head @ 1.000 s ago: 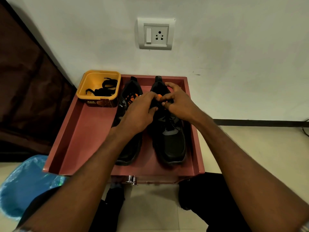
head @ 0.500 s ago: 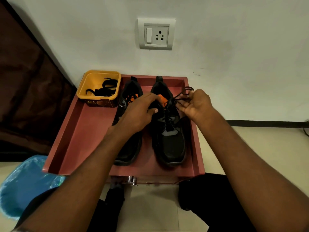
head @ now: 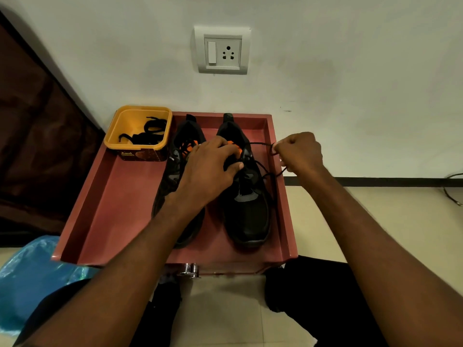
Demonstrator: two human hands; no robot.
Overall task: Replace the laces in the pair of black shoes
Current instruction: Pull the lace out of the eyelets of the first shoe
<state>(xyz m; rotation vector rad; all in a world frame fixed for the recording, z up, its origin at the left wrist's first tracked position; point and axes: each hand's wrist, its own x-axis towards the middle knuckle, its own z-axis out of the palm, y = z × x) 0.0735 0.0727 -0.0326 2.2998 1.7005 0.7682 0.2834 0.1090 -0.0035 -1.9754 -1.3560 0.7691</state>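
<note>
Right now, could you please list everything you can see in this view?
Tray: one, reddish pink, on the floor against the wall.
Shoes: two, black with orange inside, side by side in the tray: left shoe, right shoe.
Lace: one, black, running from the right shoe to the right hand.
Tub: one, yellow, at the tray's far left corner.
Spare laces: black, bundled in the tub; number unclear.
Socket: one, white, on the wall above.
Bag: one, blue, on the floor at the left.
Left hand: on the right shoe's tongue.
Right hand: pinching the lace, over the tray's right edge.
</note>
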